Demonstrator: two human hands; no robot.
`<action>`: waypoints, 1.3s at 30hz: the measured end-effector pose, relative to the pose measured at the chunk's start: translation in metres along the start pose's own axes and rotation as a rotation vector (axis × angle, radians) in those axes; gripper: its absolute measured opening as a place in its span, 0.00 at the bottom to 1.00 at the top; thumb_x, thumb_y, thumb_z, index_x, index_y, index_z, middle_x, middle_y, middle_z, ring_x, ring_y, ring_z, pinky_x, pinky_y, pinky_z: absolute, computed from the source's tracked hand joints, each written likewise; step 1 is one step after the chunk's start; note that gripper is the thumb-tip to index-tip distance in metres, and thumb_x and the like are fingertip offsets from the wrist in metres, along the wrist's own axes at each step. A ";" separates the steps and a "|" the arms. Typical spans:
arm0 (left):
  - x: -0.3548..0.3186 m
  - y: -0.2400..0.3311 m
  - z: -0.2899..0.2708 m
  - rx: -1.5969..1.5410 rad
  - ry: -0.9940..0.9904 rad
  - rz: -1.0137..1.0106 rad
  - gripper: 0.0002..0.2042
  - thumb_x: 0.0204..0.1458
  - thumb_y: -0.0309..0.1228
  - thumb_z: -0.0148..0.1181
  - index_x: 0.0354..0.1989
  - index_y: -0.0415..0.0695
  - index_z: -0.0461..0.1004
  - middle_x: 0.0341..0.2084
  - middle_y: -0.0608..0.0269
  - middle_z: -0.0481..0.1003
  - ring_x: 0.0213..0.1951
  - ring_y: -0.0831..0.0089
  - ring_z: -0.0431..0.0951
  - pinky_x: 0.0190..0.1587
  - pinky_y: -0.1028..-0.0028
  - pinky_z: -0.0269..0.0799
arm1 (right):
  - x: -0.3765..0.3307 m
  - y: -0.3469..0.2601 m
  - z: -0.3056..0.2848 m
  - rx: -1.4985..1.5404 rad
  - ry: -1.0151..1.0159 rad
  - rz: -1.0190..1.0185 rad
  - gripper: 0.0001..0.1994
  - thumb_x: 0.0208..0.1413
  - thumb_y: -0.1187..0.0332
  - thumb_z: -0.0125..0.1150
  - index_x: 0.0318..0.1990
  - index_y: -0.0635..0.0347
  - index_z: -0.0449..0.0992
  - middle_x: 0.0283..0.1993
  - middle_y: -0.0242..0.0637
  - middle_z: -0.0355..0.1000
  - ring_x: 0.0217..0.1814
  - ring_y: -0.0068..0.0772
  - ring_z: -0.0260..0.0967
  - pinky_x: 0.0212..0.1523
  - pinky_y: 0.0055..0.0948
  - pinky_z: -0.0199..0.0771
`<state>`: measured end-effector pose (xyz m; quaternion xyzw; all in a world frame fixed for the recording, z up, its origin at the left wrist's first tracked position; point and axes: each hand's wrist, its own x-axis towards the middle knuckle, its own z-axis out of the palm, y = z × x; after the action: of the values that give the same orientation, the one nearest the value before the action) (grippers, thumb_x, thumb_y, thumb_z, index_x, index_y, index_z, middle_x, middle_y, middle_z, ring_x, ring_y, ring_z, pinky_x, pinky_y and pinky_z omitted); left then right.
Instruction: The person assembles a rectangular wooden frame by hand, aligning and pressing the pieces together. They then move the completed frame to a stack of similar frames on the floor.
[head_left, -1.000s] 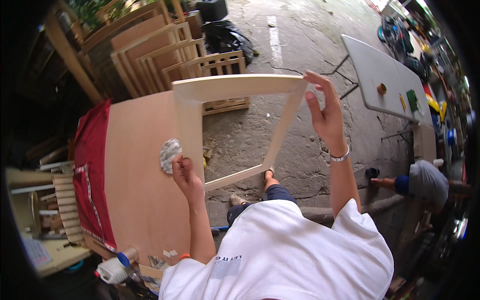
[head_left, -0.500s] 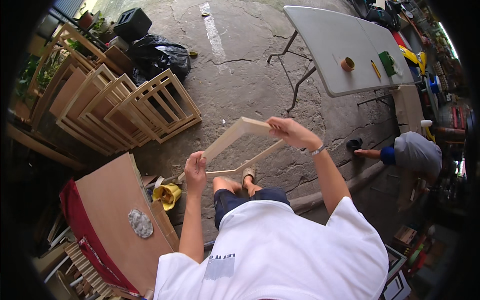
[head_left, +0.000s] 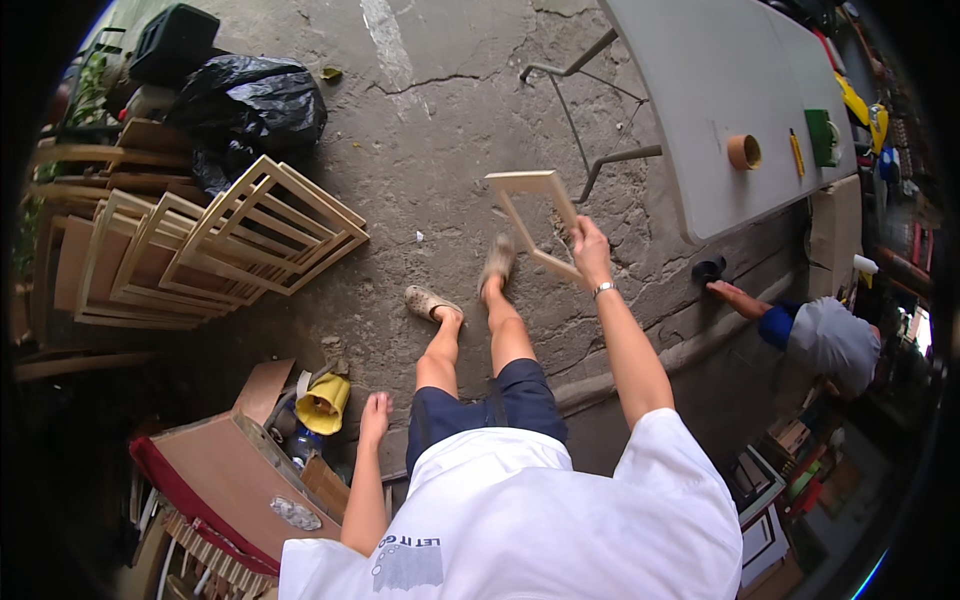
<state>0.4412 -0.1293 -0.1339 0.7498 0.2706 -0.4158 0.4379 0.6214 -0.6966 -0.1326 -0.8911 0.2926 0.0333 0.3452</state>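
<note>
One wooden frame point(head_left: 524, 182) is being grasped by the right hand point(head_left: 592, 254), closed about its near right corner; the left hand point(head_left: 375, 412) is hanging apart, grip indeterminable.

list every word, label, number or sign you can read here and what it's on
White shirt: dark printed lettering beside a grey print; its wording is not copied out here.
Wooden frame in the right hand: no lettering visible.
Green item and yellow pencil-like tool on the grey table: any marking is too small to read.
</note>
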 end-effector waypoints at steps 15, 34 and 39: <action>0.008 0.204 0.098 -0.141 0.013 -0.321 0.21 0.68 0.46 0.44 0.55 0.42 0.71 0.46 0.58 0.78 0.46 0.72 0.78 0.50 0.72 0.70 | 0.227 0.151 0.061 -0.205 -0.054 0.272 0.13 0.62 0.69 0.55 0.53 0.56 0.72 0.48 0.51 0.76 0.52 0.57 0.72 0.50 0.49 0.72; 0.040 0.185 0.063 -0.339 0.158 -0.309 0.16 0.68 0.38 0.48 0.53 0.39 0.72 0.43 0.57 0.79 0.46 0.71 0.78 0.52 0.71 0.72 | 0.216 0.193 0.087 -0.449 0.203 0.189 0.16 0.61 0.69 0.57 0.55 0.63 0.74 0.55 0.50 0.71 0.58 0.50 0.68 0.57 0.42 0.69; 0.063 0.160 0.038 -0.236 0.133 -0.225 0.15 0.65 0.38 0.51 0.50 0.40 0.74 0.41 0.57 0.80 0.44 0.70 0.80 0.49 0.71 0.73 | 0.178 0.052 0.139 -0.326 0.003 -0.019 0.16 0.61 0.69 0.58 0.55 0.66 0.73 0.52 0.50 0.72 0.57 0.51 0.69 0.59 0.41 0.68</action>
<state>0.5818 -0.2351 -0.1294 0.6840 0.4280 -0.3768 0.4549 0.7605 -0.7275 -0.3159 -0.9381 0.2756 0.0757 0.1958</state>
